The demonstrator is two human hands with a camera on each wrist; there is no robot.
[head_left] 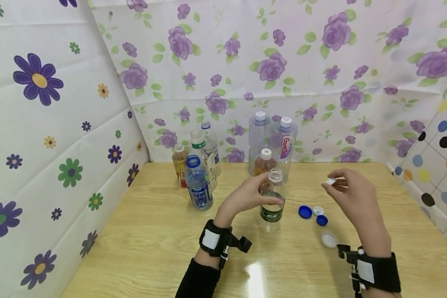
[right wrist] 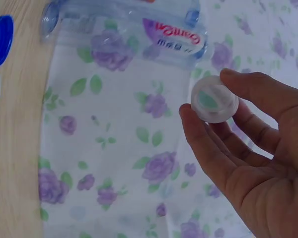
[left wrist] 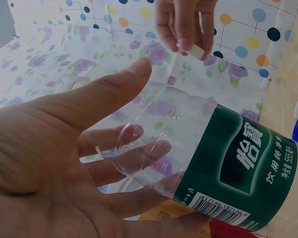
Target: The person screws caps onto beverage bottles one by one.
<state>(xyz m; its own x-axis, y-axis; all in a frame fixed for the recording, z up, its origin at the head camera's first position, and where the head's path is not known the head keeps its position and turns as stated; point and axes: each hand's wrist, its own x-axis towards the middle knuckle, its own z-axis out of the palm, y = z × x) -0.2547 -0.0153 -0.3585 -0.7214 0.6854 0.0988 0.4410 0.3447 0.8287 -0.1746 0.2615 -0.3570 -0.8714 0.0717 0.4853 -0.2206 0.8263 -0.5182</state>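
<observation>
A clear plastic bottle with a green label [head_left: 272, 213] stands upright and uncapped on the table. My left hand [head_left: 247, 194] is around its upper part, the thumb in front and the other fingers behind. In the left wrist view, those fingers look loose and spread behind the bottle [left wrist: 238, 168], the thumb straight; firm contact is not clear. Off to the right, my right hand [head_left: 354, 192] pinches a small white bottle cap [head_left: 330, 181] above the table. The right wrist view shows that cap [right wrist: 214, 99] between thumb and fingertips, its hollow side facing the camera.
Loose caps lie between the hands: a large blue cap [head_left: 305, 212], a white cap [head_left: 318, 211], a smaller blue cap [head_left: 322, 220] and a clear lid [head_left: 329, 239]. Uncapped bottles, including a blue one [head_left: 199, 186], stand left. Behind are capped bottles [head_left: 283, 145] and a brown-drink bottle [head_left: 265, 163].
</observation>
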